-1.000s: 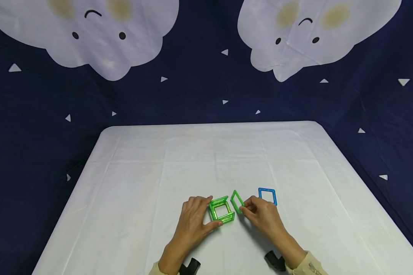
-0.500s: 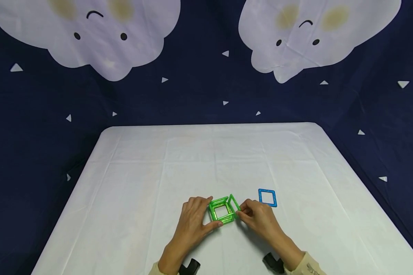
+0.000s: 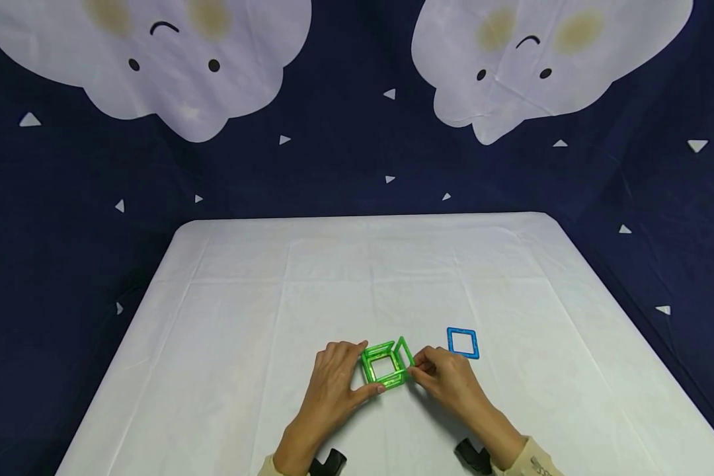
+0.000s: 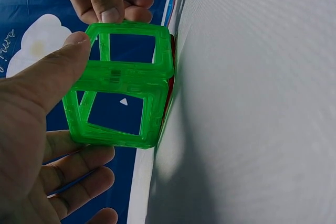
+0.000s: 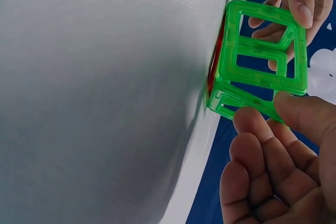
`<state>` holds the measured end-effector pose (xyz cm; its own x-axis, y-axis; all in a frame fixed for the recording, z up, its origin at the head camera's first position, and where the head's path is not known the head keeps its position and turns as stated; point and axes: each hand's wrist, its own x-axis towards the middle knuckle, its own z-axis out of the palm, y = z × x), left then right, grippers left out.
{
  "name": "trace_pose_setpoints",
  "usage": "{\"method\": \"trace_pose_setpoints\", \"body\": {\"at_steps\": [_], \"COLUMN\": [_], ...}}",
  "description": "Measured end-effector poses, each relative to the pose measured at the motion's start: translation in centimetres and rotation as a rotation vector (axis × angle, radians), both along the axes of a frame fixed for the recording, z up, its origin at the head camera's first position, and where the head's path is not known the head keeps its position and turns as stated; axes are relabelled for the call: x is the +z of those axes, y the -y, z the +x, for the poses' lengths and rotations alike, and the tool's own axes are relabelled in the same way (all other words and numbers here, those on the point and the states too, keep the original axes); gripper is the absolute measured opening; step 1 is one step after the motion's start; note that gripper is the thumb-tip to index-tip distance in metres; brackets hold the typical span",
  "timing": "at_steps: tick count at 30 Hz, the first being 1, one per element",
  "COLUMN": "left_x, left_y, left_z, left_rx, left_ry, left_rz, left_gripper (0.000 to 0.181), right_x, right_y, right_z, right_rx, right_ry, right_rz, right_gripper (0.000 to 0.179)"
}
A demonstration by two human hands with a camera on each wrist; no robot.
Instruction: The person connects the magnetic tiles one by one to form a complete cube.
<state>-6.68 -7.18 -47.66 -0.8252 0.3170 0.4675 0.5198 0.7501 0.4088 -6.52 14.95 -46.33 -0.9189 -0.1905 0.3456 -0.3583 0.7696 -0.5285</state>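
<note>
My left hand (image 3: 333, 377) holds a small open box of green magnetic tiles (image 4: 113, 69) on the white table, thumb at its near side and fingers at its far side. A red tile (image 5: 214, 59) shows under the box, against the tabletop. My right hand (image 3: 453, 377) pinches another green square tile (image 3: 409, 352) between thumb and index finger. That tile leans at the box's right side, its lower edge right at the box and its top tilted outward. In the right wrist view, the fingertips (image 5: 252, 121) are at this tile's edge.
A blue square tile frame (image 3: 476, 344) lies flat just beyond my right hand. White cloth covers the table (image 3: 244, 317), and a dark blue curtain (image 3: 345, 172) with clouds hangs behind it. Black wrist-camera mounts (image 3: 331, 463) sit near both wrists.
My right hand has moved slightly left, bringing its green tile from a short gap away to the box's right side. The left hand stays in place around the box.
</note>
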Motion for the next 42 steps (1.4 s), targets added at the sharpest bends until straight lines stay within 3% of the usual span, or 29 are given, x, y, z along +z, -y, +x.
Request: {"method": "trace_pose_setpoints", "body": {"at_steps": [7,12,16,20,27,36,42], "left_x": [0.0,0.0,0.0,0.0,-0.1,0.0,0.0], "left_y": [0.1,0.2,0.2,0.2,0.4,0.2,0.1], "left_z": [0.0,0.0,-0.1,-0.1,-0.2,-0.2,-0.3], "left_rx": [-0.003,-0.011,-0.012,-0.014,-0.035,-0.068,-0.074], "left_ry": [0.0,-0.001,-0.001,0.002,0.026,0.078,0.069], "left_rz": [0.002,0.005,0.006,0.003,0.035,0.072,0.075], "left_gripper": [0.077,0.076,0.075,0.075,0.076,0.057,0.048], "right_x": [0.0,0.0,0.2,0.3,0.5,0.2,-0.1], "right_y": [-0.3,-0.7,-1.2,-1.7,-2.4,-2.7,-2.7], "right_z": [0.0,-0.1,-0.5,-1.1,-2.4,-3.7,-4.1], "right_rx": [0.042,0.072,0.098,0.134,0.272,0.359,0.399], "right_ry": [0.013,0.103,0.184,0.235,0.268,0.376,0.372], "right_rz": [-0.014,-0.063,-0.107,-0.087,-0.024,-0.022,-0.005], "right_gripper": [0.018,0.021,0.031,0.046,0.067,0.077,0.073]}}
